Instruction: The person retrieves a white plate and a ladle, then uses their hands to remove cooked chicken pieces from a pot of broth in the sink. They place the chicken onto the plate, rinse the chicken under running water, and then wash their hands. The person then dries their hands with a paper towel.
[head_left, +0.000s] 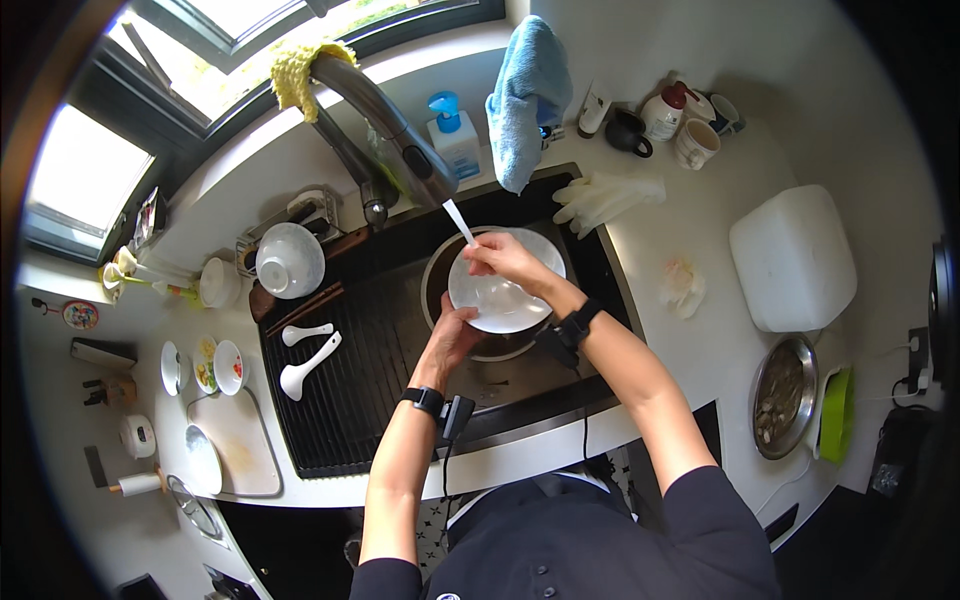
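A large white bowl point(500, 297) is tilted over the sink, above a round metal basin point(436, 275). My left hand point(453, 335) is closed on the bowl's near left rim, thumb over the edge. My right hand point(508, 258) is at the bowl's far side with its fingers curled; anything inside them is hidden. A narrow white streak point(459, 222), which looks like running water, reaches from the grey faucet point(425, 170) to my right fingers. Left of the basin, two white spoons point(310, 368) and brown chopsticks point(305, 308) lie on the ridged black drainboard point(345, 420).
An upturned white bowl point(290, 262) stands at the drainboard's far left corner. A soap bottle point(455, 140), blue towel point(528, 105) and pale gloves point(610, 198) line the back. To the right are a white container point(793, 258) and a metal bowl point(785, 397). A cutting board point(240, 440) lies left.
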